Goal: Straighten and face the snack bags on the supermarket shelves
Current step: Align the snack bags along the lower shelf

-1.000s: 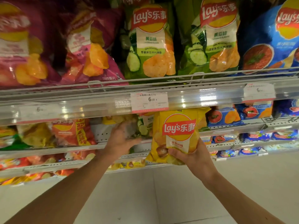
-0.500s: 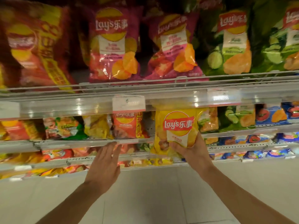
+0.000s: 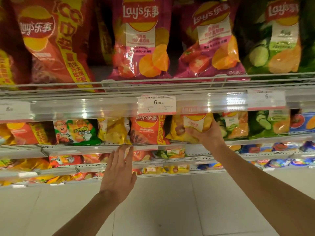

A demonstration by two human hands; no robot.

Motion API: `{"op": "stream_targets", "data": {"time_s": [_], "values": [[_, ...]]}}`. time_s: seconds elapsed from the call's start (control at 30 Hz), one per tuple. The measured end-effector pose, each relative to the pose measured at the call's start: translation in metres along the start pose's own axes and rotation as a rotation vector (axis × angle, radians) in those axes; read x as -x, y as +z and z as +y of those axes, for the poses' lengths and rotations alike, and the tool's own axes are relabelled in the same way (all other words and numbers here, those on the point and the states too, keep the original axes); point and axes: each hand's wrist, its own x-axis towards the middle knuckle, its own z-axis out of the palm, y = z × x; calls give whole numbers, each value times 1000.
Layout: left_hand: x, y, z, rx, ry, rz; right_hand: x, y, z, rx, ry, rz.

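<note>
- A yellow Lay's bag [image 3: 190, 129] is held by the right hand [image 3: 207, 135] at the second shelf down; fingers are curled round its lower front, the thumb placement cannot be made out.
- The bag's top is hidden behind the clear price rail [image 3: 102, 108] of the upper shelf (only the lower part of the logo panel and the yellow body are seen).
- The held bag sits just right of an orange-red Lay's bag [image 3: 146, 130], which stands upright and faces forward on the same shelf.
- Left of that, a second yellow bag [image 3: 112, 130] is seen turned partly sideways, then a green bag with a cartoon figure [image 3: 75, 132].
- The left hand [image 3: 119, 174] is spread flat, fingers straight and slightly apart, nothing gripped; its fingertips [image 3: 130, 150] reach up to the front edge of the second shelf [image 3: 68, 148] (contact with the edge cannot be confirmed).
- Top shelf, left to right: a large red bag with a yellow diagonal band [image 3: 56, 41], tilted; two magenta tomato bags [image 3: 141, 40] [image 3: 213, 41], the right one leaning; a green cucumber bag [image 3: 276, 43].
- A price tag marked 6.50 [image 3: 156, 104] is clipped to the rail above the orange-red bag.
- Right of the held bag, small green cucumber bags [image 3: 265, 123] are noted; blue bags [image 3: 303, 121] at far right.
- Lower shelves carry mixed small bags (blurred, not readable). Pale floor tiles [image 3: 162, 210] are seen beneath both forearms.
</note>
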Motion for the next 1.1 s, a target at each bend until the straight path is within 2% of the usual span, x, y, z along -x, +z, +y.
{"op": "stream_targets", "data": {"time_s": [0.2, 0.47, 0.63, 0.83, 0.93, 1.03, 1.1], "values": [[-2, 4, -3, -31, -60, -15, -16, 8, 4, 8, 58, -48], [-6, 9, -1, 15, -110, -36, -27, -8, -2, 86, 173, -304], [-7, 11, 3, 28, -107, -10, -33, -8, -5, 102, 196, -352], [-6, 8, 6, 55, -141, -61, -20, -4, 2, 196, 157, -192], [-5, 1, 2, 74, -118, -75, -5, -7, 2, 214, 119, -161], [-4, -5, -4, 115, -80, -69, 19, -10, 2, 206, 8, -92], [-1, -9, -9, 174, -61, -55, 37, -9, 3, 236, -62, 21]]}}
